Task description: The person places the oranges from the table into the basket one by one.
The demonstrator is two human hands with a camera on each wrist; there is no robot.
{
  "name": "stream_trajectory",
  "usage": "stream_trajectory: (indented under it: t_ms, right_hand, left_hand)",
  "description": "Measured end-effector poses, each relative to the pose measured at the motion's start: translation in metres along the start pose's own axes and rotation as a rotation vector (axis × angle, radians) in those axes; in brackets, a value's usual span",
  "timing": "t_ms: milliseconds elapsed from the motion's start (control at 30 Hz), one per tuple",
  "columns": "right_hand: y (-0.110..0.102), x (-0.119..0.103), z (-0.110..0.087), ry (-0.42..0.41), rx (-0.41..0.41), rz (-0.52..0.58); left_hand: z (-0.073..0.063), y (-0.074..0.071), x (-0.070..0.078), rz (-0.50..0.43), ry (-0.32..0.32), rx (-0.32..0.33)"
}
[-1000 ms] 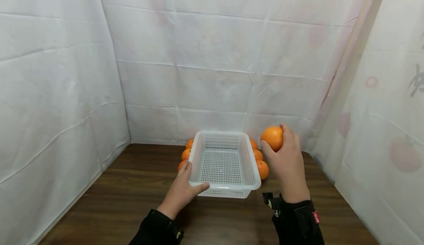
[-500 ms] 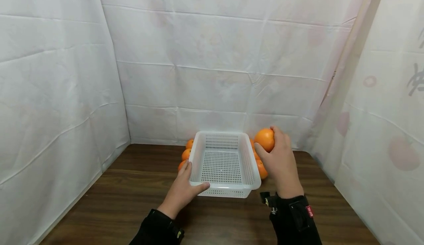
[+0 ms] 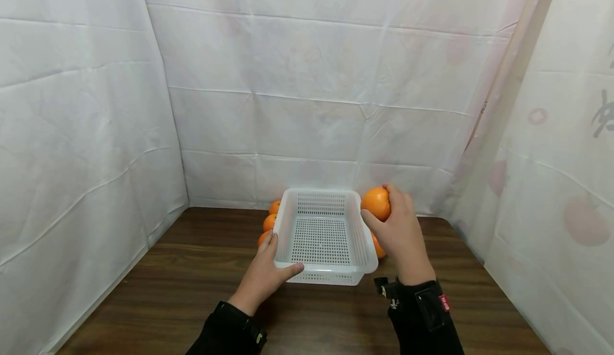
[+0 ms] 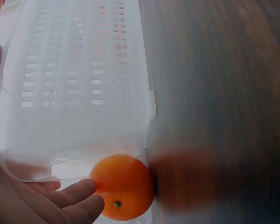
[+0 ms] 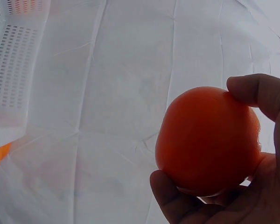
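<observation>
A white perforated plastic basket [image 3: 320,272] stands in the middle of the head view. My left hand [image 3: 263,280] grips its near left corner, thumb over the front rim and fingers along the left outer side. In the left wrist view, those fingertips reach an orange [image 4: 123,186] with a green stem end, beside the basket. My right hand [image 3: 399,232] holds another orange [image 3: 376,203] just outside the basket's right rim, thumb on one side and fingers on the other. The right wrist view shows this held orange [image 5: 207,142] up close.
More oranges [image 3: 269,223] line the basket's left side, partly behind its rim. On the right, an orange [image 3: 379,247] shows below my right hand. Dark wooden tabletop [image 3: 182,291] lies around, with white cloth [image 3: 307,104] hanging behind and at both sides.
My right hand has moved left with its orange, toward the basket's right rim, and now covers more of the oranges there. My left hand and the basket have stayed put.
</observation>
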State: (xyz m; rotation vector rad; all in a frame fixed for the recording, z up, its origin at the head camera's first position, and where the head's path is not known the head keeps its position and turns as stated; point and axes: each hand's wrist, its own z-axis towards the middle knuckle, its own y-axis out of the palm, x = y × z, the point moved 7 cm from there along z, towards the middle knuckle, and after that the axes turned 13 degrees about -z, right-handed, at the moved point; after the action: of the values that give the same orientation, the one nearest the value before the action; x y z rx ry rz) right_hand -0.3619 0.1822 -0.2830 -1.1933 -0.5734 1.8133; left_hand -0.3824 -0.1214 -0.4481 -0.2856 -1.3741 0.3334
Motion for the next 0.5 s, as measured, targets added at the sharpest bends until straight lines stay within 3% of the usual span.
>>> stream_trajectory:
  t_ms: [500]
  right_hand:
    - [0.0092, 0.0019, 0.0028, -0.02, -0.054, -0.007]
  left_hand:
    - [0.001, 0.0006, -0.0012, 0.012, -0.002, 0.004]
